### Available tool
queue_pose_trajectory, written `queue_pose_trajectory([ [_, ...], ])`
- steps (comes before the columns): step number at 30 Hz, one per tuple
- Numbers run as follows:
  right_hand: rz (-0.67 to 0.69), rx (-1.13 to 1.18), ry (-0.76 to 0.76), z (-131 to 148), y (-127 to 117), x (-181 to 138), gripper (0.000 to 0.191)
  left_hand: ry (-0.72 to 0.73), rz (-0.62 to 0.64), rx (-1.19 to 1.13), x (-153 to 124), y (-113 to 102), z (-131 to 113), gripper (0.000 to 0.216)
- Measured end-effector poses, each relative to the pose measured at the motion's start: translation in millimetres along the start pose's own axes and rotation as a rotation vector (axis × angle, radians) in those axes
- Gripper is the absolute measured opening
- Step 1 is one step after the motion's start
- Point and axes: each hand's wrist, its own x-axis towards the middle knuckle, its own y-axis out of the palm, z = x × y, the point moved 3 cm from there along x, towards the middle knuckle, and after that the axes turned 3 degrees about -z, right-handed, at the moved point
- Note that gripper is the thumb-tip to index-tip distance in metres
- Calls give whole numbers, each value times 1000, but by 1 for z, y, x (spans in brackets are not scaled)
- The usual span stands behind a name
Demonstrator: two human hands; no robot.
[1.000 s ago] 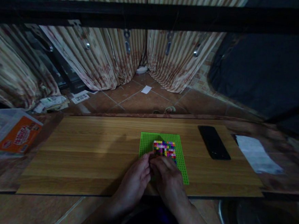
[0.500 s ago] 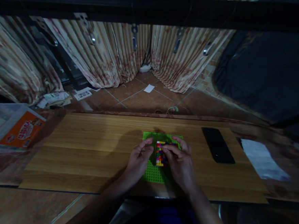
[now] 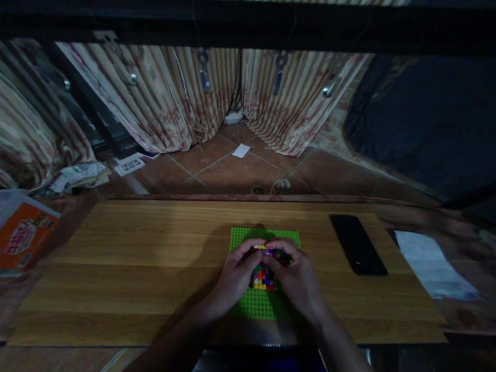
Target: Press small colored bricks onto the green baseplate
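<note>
A green studded baseplate [image 3: 260, 307] lies on the wooden table in front of me. On its middle sits a rectangle of small multicoloured building bricks [image 3: 263, 279], mostly covered by my fingers. My left hand [image 3: 240, 267] is closed at the left side of the bricks, thumb and fingertips pressed on their upper part. My right hand [image 3: 295, 268] closes in from the right, its thumb tip almost meeting the left one. Whether a single loose brick is between the fingertips is hidden.
A black phone [image 3: 358, 245] lies on the table [image 3: 119, 267] to the right. Beyond its right end is a white sheet of paper [image 3: 431, 264]. A clear plastic box with an orange label [image 3: 17, 243] stands off the left end. Striped curtains [image 3: 169, 101] hang behind.
My left hand has moved from beside the bricks onto them and closed. My right hand has shifted so that both sets of fingertips meet over the upper part. The view has tilted slightly.
</note>
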Motion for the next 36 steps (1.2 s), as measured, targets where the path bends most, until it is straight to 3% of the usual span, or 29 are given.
queue_pose_trajectory([
  [9,-28,41,-17,0,8,1,11,4,-35,-6,5,-7,10,25],
  [13,-120,107,-52,-5,6,-3,22,7,-69,-44,6,-7,7,31],
  [15,-207,117,-70,-8,-6,-8,27,13,-104,-62,5,-7,4,33],
  [18,-421,-4,-146,-18,-47,-17,27,-9,-127,-32,2,-5,1,38],
  [21,-637,-329,-172,-38,-99,-25,35,-46,-105,9,0,-2,-3,45],
  [23,-706,-563,-112,-55,-128,-27,47,-52,-101,19,-1,-1,-5,46],
  [28,-633,-826,165,-92,-158,-21,77,-50,-106,53,2,-2,-4,50],
  [32,-573,-637,200,-98,-160,-11,79,-19,-118,93,7,-6,-4,51],
  [36,-571,-475,204,-92,-167,-6,83,132,-237,148,-6,-10,-17,48],
])
